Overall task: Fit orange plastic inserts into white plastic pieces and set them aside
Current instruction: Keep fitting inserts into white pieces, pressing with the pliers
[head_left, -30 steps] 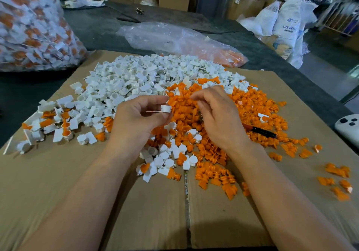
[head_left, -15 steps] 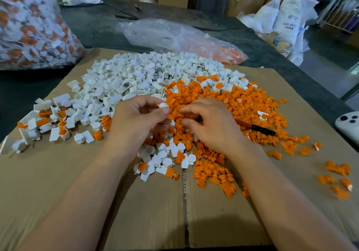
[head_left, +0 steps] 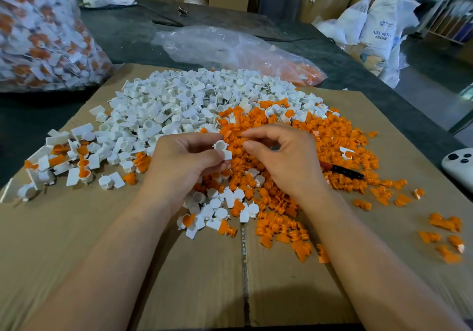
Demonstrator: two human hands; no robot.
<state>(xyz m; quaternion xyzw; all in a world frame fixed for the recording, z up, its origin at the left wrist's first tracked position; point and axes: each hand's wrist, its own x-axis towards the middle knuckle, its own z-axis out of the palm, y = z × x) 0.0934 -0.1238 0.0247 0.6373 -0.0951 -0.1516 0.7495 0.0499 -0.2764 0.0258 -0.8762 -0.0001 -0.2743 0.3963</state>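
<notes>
My left hand (head_left: pixel 184 161) pinches a white plastic piece (head_left: pixel 221 147) between thumb and fingers, its round cup facing up. My right hand (head_left: pixel 281 156) is close beside it on the right. Its index fingertip and thumb pinch a small orange insert (head_left: pixel 239 138), which is hard to tell apart from the heap behind it. A heap of white pieces (head_left: pixel 179 105) fills the far left of the cardboard. The orange inserts (head_left: pixel 327 136) spread to the right. Several fitted white-and-orange pieces (head_left: pixel 82 169) lie at the left edge.
All of it rests on a flattened cardboard sheet (head_left: pixel 76 241) on a dark table. A big bag of fitted pieces (head_left: pixel 38 36) stands at the far left, with a clear bag (head_left: pixel 230 46) behind the heaps. A black pen (head_left: pixel 343 170) lies among the inserts and a white controller (head_left: pixel 460 167) at the right edge.
My right hand dipped into the orange heap and has come up again beside the left hand. The left hand has kept hold of the white piece throughout and turned it slightly.
</notes>
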